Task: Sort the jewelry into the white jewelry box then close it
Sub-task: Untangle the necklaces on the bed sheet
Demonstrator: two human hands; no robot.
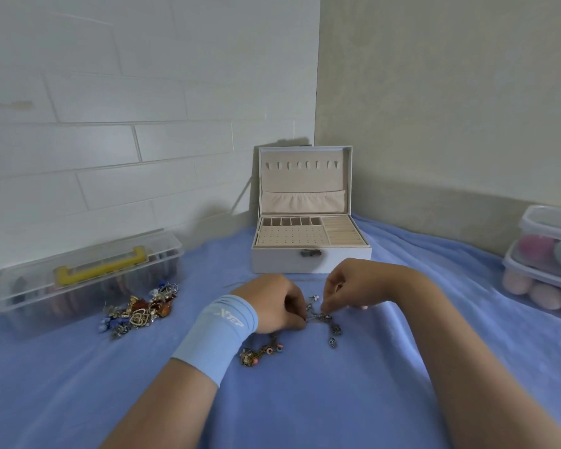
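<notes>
Blue cloth [305, 400]: covers the work surface.
Clear storage case [88, 280], yellow handle: far left.
White jewelry box [311, 262]: lid upright, standing open just beyond the hands.
Left hand [272, 303] and right hand [353, 283]: fingers curled, both pinching a silver charm chain [324, 317] on the cloth.
Jewelry heap [140, 311]: beside the case.
Beaded bracelet [259, 351]: near the left wrist.

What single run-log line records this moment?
left hand: pinches silver chain | right hand: pinches silver chain | white jewelry box: open | jewelry pile: unsorted
</notes>
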